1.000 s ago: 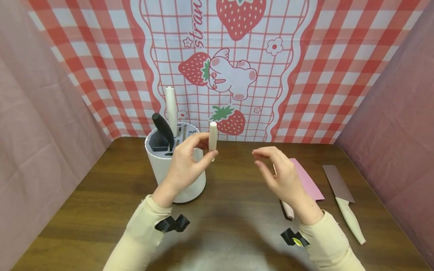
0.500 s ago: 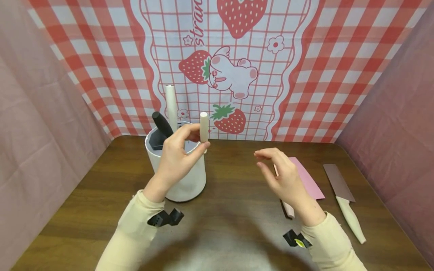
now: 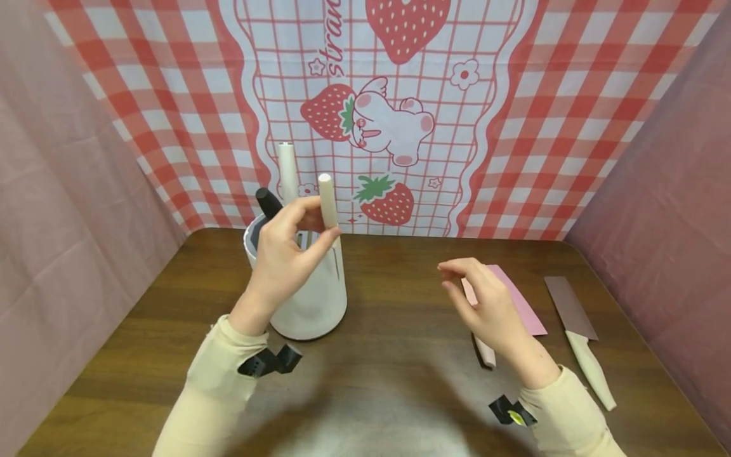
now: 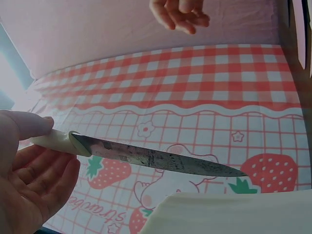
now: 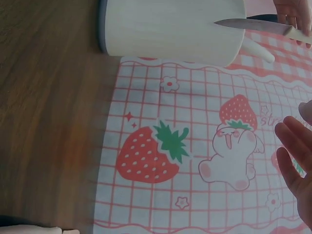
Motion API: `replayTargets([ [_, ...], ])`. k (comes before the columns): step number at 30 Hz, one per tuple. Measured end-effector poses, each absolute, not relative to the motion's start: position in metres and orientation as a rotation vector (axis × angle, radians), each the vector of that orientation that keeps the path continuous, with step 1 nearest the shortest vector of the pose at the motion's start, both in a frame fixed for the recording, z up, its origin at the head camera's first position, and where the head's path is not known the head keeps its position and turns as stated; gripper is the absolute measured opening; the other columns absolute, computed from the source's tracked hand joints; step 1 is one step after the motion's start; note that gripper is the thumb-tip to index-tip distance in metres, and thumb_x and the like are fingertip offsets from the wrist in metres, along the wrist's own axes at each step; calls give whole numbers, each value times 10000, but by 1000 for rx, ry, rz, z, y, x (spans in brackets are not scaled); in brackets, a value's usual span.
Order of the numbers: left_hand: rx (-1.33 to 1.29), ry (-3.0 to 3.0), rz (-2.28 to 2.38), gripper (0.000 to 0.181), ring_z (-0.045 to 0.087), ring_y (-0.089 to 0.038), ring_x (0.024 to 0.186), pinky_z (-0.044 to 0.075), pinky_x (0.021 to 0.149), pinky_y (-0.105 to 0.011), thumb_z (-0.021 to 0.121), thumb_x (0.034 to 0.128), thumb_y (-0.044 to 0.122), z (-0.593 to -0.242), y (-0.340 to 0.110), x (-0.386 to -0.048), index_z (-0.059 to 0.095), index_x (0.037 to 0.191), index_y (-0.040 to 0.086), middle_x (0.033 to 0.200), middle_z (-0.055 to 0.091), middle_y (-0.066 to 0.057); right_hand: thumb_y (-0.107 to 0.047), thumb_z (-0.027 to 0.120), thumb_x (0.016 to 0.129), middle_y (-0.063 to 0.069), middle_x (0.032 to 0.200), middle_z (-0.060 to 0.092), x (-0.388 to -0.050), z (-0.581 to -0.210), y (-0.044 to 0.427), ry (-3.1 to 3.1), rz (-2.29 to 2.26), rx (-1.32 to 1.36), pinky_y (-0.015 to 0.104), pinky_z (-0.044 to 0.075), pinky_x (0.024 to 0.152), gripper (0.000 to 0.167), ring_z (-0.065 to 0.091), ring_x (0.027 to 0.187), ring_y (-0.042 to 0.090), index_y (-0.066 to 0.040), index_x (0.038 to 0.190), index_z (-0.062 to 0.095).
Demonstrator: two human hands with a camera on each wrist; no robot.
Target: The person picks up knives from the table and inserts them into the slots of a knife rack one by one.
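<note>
My left hand [image 3: 282, 254] pinches the cream handle of a slim pointed knife [image 4: 156, 157] between thumb and fingers. In the head view, the knife's handle points up and its blade hangs down in front of the white knife block [image 3: 316, 304]. The left wrist view has the tip near the block's edge, but whether they touch I cannot tell. My right hand [image 3: 485, 308], fingers loosely bent and holding nothing, hovers beside a pink-bladed knife [image 3: 520, 304] and partly hides it.
A black handle [image 3: 267, 202] and a tall white handle [image 3: 287, 171] stick up from the block. At the right lies a broad-bladed knife with a cream handle [image 3: 592, 371] on the wooden table [image 3: 388, 355]. A patterned cloth [image 3: 514, 158] hangs behind.
My left hand has moved left and upward with the knife, nearer to the block's top. My right hand has drifted slightly right and down.
</note>
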State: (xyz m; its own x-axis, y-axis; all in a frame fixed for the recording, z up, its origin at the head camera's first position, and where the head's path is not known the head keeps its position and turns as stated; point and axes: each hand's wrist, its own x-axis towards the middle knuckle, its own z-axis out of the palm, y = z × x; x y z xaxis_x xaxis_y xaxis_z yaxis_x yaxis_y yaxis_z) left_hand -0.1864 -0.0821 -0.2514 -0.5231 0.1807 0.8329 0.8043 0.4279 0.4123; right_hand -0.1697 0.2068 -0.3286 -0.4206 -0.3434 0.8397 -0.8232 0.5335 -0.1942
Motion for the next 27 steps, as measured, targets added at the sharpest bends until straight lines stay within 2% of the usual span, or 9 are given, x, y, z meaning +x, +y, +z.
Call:
replayTargets([
  [4, -821, -1947, -1105, 303, 613, -147, 754, 498, 673, -316, 700, 777, 74, -248, -85, -186, 589, 1050, 5, 881, 634, -87, -277, 486, 936, 65, 895, 611, -169, -331, 208, -1996, 768, 946, 134, 407, 808, 334, 554, 831, 147, 22, 1025, 602],
  [11, -802, -1929, -1126, 305, 605, -149, 754, 492, 700, -249, 703, 770, 54, -242, -90, -186, 592, 1050, 4, 883, 633, -84, -274, 490, 934, 41, 889, 610, -169, -334, 210, -1990, 768, 959, 149, 412, 792, 321, 554, 819, 139, 11, 1022, 608],
  [19, -796, -1914, -1111, 303, 603, -150, 793, 498, 737, -237, 702, 770, 53, -233, -97, -185, 587, 1041, -20, 918, 629, -99, -276, 485, 937, 23, 888, 607, -169, -336, 211, -1992, 772, 968, 188, 426, 753, 317, 551, 815, 134, 0, 1030, 610],
  [27, -842, -1871, -1122, 288, 598, -136, 775, 495, 731, -227, 686, 776, 30, -221, -101, -185, 583, 1036, -43, 907, 634, -119, -281, 476, 940, 26, 882, 607, -168, -336, 213, -1998, 768, 967, 177, 419, 760, 327, 552, 809, 136, 4, 1028, 609],
])
